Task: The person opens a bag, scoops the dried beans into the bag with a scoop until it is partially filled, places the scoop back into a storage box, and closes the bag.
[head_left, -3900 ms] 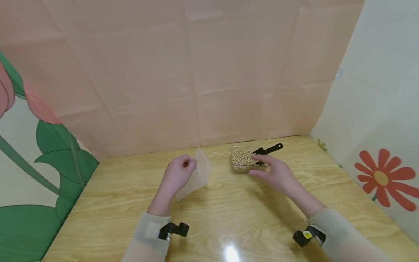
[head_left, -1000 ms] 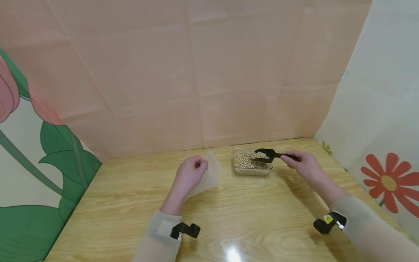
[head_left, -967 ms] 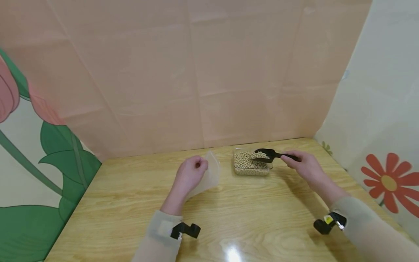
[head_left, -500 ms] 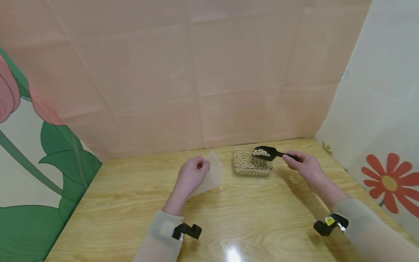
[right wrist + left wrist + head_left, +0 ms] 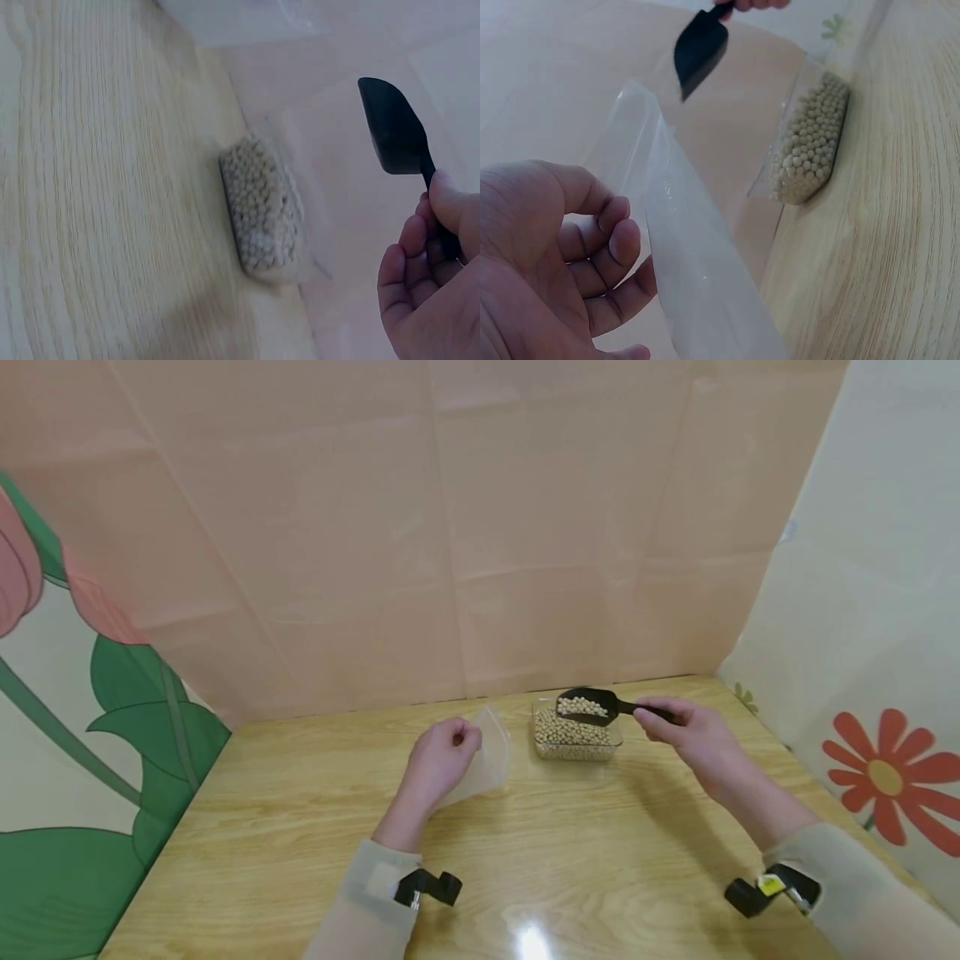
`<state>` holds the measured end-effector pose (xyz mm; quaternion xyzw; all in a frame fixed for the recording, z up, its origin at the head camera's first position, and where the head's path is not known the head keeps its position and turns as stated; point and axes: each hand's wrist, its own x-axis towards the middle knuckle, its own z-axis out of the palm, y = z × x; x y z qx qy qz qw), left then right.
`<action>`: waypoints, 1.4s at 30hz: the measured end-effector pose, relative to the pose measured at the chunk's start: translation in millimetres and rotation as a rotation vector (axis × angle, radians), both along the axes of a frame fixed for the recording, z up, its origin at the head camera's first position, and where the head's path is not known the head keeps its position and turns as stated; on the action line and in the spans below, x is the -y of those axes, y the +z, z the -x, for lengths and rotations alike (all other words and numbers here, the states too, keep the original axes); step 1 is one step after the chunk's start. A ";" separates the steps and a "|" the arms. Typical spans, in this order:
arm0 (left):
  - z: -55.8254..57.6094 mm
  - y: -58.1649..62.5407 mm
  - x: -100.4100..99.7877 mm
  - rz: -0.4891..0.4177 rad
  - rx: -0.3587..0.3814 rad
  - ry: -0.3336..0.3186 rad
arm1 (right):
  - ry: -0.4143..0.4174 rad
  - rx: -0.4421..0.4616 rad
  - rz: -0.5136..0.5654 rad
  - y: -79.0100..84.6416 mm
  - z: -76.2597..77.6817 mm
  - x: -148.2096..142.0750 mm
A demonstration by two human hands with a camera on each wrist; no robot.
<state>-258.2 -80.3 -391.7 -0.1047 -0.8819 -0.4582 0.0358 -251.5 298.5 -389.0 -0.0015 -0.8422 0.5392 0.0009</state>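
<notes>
My right hand (image 5: 693,739) grips the handle of a black scoop (image 5: 609,707), which carries a heap of pale round beans (image 5: 583,705). In the head view the scoop overlaps the back of a clear plastic box (image 5: 576,752) full of the same beans; the right wrist view has it raised well above that box (image 5: 259,214). To the left, my left hand (image 5: 441,760) pinches the edge of a translucent plastic bag (image 5: 486,760) between thumb and fingers. The bag hangs beside the fingers in the left wrist view, its upper edge partly spread. No beans show in it.
All of this is over a wooden table (image 5: 300,860). A pinkish sheet (image 5: 450,527) covers the wall behind its far edge. A wall with a red flower picture (image 5: 877,777) borders the right side, and green painted leaves (image 5: 142,710) stand at the left.
My right hand reached the scoop, moved its grip to the handle and lifted it, loaded with beans, up from the box and slightly left. My left hand keeps the bag, shifted slightly right.
</notes>
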 end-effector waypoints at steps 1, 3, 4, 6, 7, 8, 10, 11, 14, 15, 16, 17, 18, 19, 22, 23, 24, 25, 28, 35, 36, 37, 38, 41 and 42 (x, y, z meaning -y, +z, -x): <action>0.0 -0.1 0.0 -0.001 0.002 -0.001 | 0.010 -0.002 -0.001 2.6 -2.0 3.6; 0.0 -0.1 -0.1 -0.006 0.006 -0.004 | 0.027 -0.004 0.000 6.7 -5.6 11.4; 0.0 0.0 -0.2 -0.008 0.006 -0.003 | 0.033 -0.005 0.001 8.4 -7.3 15.7; -0.1 0.0 -0.3 -0.009 0.007 -0.003 | 0.049 -0.006 0.001 11.1 -10.3 23.6; -0.1 0.2 -0.5 -0.008 0.008 -0.003 | 0.057 -0.007 0.002 12.4 -12.0 27.6; -0.1 0.4 -0.6 -0.007 0.007 -0.002 | 0.063 -0.005 0.009 13.5 -13.5 31.6; -0.2 0.7 -1.1 -0.003 0.007 0.000 | 0.077 -0.004 0.016 15.8 -16.7 39.4; -0.3 0.9 -1.4 0.002 0.008 0.001 | 0.085 -0.004 0.016 16.8 -18.2 43.1; -0.2 1.4 -2.1 0.014 0.007 0.007 | 0.101 -0.012 0.025 19.2 -20.8 53.7; -0.2 1.4 -2.3 0.018 0.007 0.008 | 0.107 -0.021 0.019 19.6 -21.1 56.9; -0.2 1.5 -2.5 0.021 0.007 0.008 | 0.109 -0.027 0.012 19.8 -21.0 59.9; -0.4 1.6 -2.6 0.022 0.009 0.007 | 0.112 -0.033 0.003 19.7 -20.8 62.7; -0.6 1.7 -2.7 0.023 0.009 0.005 | 0.114 -0.040 -0.002 19.2 -20.1 65.0; -0.8 1.8 -2.9 0.022 0.011 0.002 | 0.114 -0.045 -0.012 18.9 -19.6 67.2; -1.6 2.5 -3.1 0.025 0.010 0.001 | 0.112 -0.053 -0.038 17.6 -17.6 71.8; -1.7 2.8 -3.1 0.028 0.009 0.000 | 0.112 -0.057 -0.041 17.3 -17.0 72.8; -1.9 3.0 -3.1 0.031 0.006 0.001 | 0.110 -0.061 -0.043 17.2 -16.4 73.7; -1.8 3.0 -2.8 0.034 0.004 0.002 | 0.109 -0.066 -0.049 17.5 -15.9 74.6; -2.2 4.1 -2.3 0.044 -0.001 -0.004 | 0.116 -0.089 -0.071 19.1 -15.0 77.3; -3.6 7.5 -1.2 0.060 -0.020 -0.027 | 0.165 -0.179 -0.202 24.4 -12.7 85.3; -3.6 7.7 -0.9 0.060 -0.024 -0.028 | 0.172 -0.196 -0.228 24.9 -12.2 86.4; -3.6 7.8 -0.6 0.060 -0.026 -0.030 | 0.179 -0.210 -0.252 25.4 -11.9 87.4; -3.6 8.0 -0.3 0.057 -0.027 -0.031 | 0.184 -0.223 -0.271 26.0 -11.7 88.5; -3.2 7.2 0.9 0.053 -0.037 -0.038 | 0.197 -0.269 -0.322 28.3 -11.7 91.7; -3.1 6.9 1.3 0.053 -0.041 -0.040 | 0.202 -0.281 -0.333 29.4 -12.0 92.8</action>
